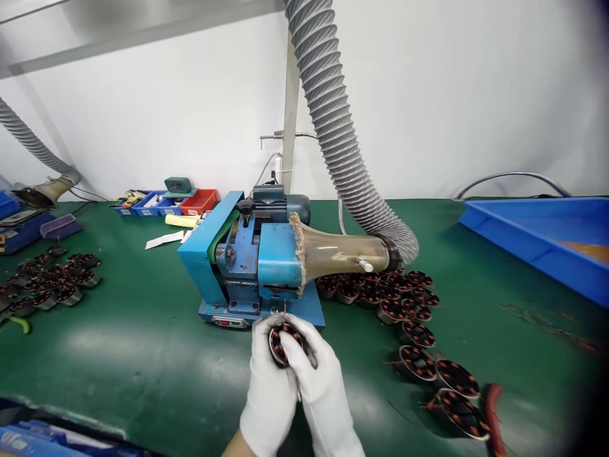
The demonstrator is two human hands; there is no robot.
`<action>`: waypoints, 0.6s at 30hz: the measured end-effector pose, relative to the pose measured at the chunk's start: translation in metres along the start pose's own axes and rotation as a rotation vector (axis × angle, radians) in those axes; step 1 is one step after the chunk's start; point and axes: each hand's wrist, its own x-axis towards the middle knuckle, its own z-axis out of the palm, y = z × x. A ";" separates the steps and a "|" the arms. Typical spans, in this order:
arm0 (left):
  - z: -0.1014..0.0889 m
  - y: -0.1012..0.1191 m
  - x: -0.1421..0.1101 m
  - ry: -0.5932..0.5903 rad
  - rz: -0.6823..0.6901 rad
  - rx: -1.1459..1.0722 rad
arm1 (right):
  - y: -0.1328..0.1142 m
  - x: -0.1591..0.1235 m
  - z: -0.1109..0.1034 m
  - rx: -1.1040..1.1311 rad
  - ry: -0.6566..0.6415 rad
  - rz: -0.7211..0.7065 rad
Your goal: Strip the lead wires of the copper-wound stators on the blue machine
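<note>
Both hands wear white gloves and meet in front of a blue bench machine (247,266). My left hand (267,387) and my right hand (320,387) are closed together round one round motor stator (281,339) with copper windings. Its thin wire leads point up toward the machine's front slot. The stator sits just below the machine's base, near a red and green switch plate (229,322).
A grey ribbed extraction hose (333,127) with a clear funnel (342,257) feeds the machine's right side. Several stators (409,311) lie at right, several more stators (47,285) at left. A blue tray (537,241) is far right; small bins (166,202) stand behind on the green mat (143,355).
</note>
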 end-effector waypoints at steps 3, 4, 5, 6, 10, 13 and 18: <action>0.011 0.000 0.018 0.026 -0.030 0.068 | 0.005 0.018 0.013 -0.043 0.009 0.018; 0.013 -0.001 0.024 0.022 -0.034 0.068 | 0.005 0.025 0.015 -0.043 0.009 0.020; 0.015 -0.002 0.028 0.019 -0.024 0.064 | 0.005 0.031 0.016 -0.045 0.011 0.023; 0.017 -0.003 0.032 0.015 -0.007 0.057 | 0.005 0.035 0.016 -0.051 0.018 0.025; 0.019 -0.003 0.039 0.003 0.054 0.081 | 0.004 0.042 0.014 -0.054 0.035 0.041; 0.020 0.000 0.041 -0.025 0.085 0.114 | 0.002 0.042 0.012 -0.029 0.052 0.054; 0.020 0.004 0.035 -0.045 0.047 0.044 | 0.001 0.036 0.010 -0.088 0.066 0.028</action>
